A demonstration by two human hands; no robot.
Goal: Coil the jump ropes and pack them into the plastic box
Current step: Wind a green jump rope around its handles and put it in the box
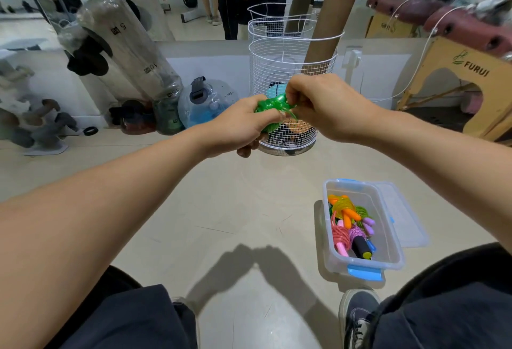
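Nearest the camera are the person's dark-trousered knees and a dark sneaker (357, 318) planted on the pale floor (221, 210). Just ahead of that shoe, to the right, a clear plastic box (388, 251) with blue latches sits on the floor, its lid (407, 221) lying flat against its far side. Inside the box lie several coiled jump ropes (350, 224) in orange, pink, purple and green, bunched toward its left wall.

Both bare forearms reach forward and meet at mid-height above the floor, well ahead of the box. The left hand (243, 124) has its fingers curled round a bundle of green jump rope (270, 109), its grip closed on the coil, knuckles up and thumb tucked below. The right hand (324, 104) comes in from the other side, wrist bent down, with its fingertips pinching the same green rope at the top of the bundle; a loop of cord curves out beneath it.

Behind the hands stands a white wire basket (291, 52) holding a brown cardboard tube (329, 27). To the left, clear water-filled weights (205, 102) rest against the wall, and a mirror (194, 2) above reflects the person.
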